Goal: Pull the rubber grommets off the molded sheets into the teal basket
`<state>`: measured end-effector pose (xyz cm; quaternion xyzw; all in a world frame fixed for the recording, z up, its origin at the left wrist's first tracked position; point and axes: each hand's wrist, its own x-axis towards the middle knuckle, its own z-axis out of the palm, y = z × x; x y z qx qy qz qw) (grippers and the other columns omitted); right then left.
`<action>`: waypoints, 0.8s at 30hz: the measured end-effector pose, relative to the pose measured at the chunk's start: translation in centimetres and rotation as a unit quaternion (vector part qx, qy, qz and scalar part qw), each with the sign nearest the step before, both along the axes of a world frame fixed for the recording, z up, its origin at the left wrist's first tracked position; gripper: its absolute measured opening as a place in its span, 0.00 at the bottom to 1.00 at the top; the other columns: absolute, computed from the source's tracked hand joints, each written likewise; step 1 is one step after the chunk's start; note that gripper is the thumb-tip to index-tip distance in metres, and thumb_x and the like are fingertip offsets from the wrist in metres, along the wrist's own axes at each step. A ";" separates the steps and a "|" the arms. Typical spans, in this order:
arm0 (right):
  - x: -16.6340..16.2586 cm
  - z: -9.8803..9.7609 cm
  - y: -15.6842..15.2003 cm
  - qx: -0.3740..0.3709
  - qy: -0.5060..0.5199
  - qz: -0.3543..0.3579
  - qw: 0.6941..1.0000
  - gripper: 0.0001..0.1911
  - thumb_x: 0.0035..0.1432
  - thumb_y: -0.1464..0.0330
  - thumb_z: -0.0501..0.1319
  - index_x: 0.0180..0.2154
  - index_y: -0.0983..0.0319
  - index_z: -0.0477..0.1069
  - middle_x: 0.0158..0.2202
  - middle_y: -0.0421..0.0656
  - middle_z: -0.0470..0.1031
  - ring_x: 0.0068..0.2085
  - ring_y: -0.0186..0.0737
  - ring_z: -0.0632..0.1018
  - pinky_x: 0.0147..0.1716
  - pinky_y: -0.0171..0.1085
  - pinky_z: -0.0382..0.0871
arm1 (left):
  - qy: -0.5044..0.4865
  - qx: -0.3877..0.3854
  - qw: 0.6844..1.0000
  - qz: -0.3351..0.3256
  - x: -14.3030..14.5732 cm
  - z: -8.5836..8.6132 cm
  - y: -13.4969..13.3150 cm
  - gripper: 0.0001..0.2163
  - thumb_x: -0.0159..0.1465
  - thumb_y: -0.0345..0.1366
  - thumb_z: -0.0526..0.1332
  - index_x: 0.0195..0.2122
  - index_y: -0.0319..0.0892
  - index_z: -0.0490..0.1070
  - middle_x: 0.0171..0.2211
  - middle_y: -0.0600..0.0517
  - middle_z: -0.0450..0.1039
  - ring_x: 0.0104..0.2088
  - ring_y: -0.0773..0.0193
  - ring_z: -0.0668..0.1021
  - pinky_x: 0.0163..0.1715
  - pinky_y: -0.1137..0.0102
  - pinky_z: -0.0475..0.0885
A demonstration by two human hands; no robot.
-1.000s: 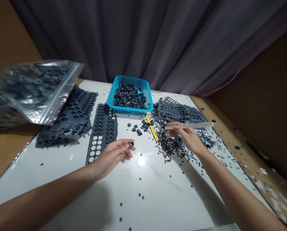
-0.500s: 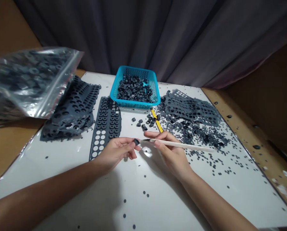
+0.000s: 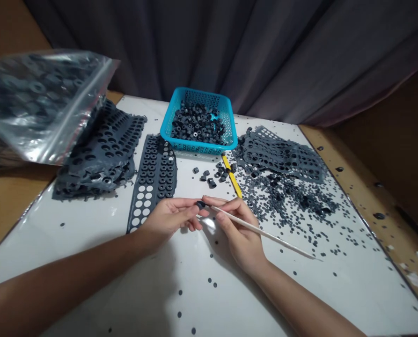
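My left hand [image 3: 172, 219] pinches a small dark rubber ring [image 3: 201, 204] between thumb and fingertips above the white table [image 3: 131, 290]. My right hand [image 3: 238, 229] holds a thin pale stick [image 3: 265, 232] like a pen, its tip meeting the ring. Just left of my left hand lies a dark rubber sheet [image 3: 156, 175] with rows of rings and several punched-out holes. Behind it a blue basket [image 3: 199, 121] holds several loose rings.
A stack of holed rubber sheets [image 3: 101, 154] lies at the left under a clear zip bag [image 3: 36, 103] full of rings. Emptied mesh sheets [image 3: 282, 154] and scattered small rubber plugs [image 3: 286, 201] cover the right side. A yellow pencil [image 3: 231, 177] lies near the basket.
My right hand came in from the right with the stick and brought its tip to the ring in my left hand. The view shifted slightly.
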<state>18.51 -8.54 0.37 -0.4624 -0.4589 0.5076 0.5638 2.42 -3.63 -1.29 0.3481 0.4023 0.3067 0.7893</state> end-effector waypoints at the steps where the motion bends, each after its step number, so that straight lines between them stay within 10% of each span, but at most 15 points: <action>1: 0.0 0.0 0.0 0.003 -0.004 -0.001 1.000 0.03 0.59 0.67 0.61 0.33 0.58 0.68 0.45 0.45 0.79 0.51 0.43 0.76 0.53 0.51 0.68 | 0.000 0.001 1.000 0.000 0.0 0.0 0.0 0.13 0.52 0.43 0.69 0.31 0.38 0.77 0.18 0.53 0.72 0.22 0.67 0.73 0.24 0.72 0.63; 24: -0.2 -0.9 -0.1 0.113 -0.084 -0.012 0.990 0.04 0.60 0.73 0.59 0.36 0.58 0.67 0.46 0.44 0.78 0.51 0.42 0.76 0.51 0.48 0.70 | -0.003 0.015 0.999 -0.036 -0.3 -0.3 0.1 0.13 0.56 0.44 0.65 0.30 0.37 0.77 0.20 0.52 0.74 0.22 0.70 0.73 0.25 0.74 0.63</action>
